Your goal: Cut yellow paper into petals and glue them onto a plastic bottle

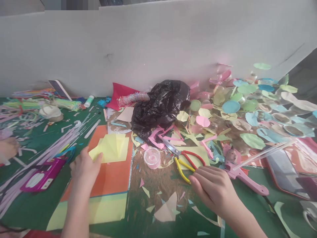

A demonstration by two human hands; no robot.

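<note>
On the left, my left hand (86,165) holds the edge of a small folded yellow paper (112,148) between thumb and fingers. That paper lies over orange sheets (111,178), with larger yellow sheets (106,208) beneath them. At the right of centre, my right hand (213,186) is closed at the handles of the scissors (183,158), which have one red and one yellow handle. The blades point up and left, over paper scraps. A round clear container (152,158) sits left of the scissors.
A black plastic bag (163,105) lies at the back. Many coloured paper-covered cups (230,106) fill the back right. A pink glue gun (245,180) and a phone (284,172) lie right. Pale strips (61,142) and a magenta device (46,175) are left, near another person's hand (8,150).
</note>
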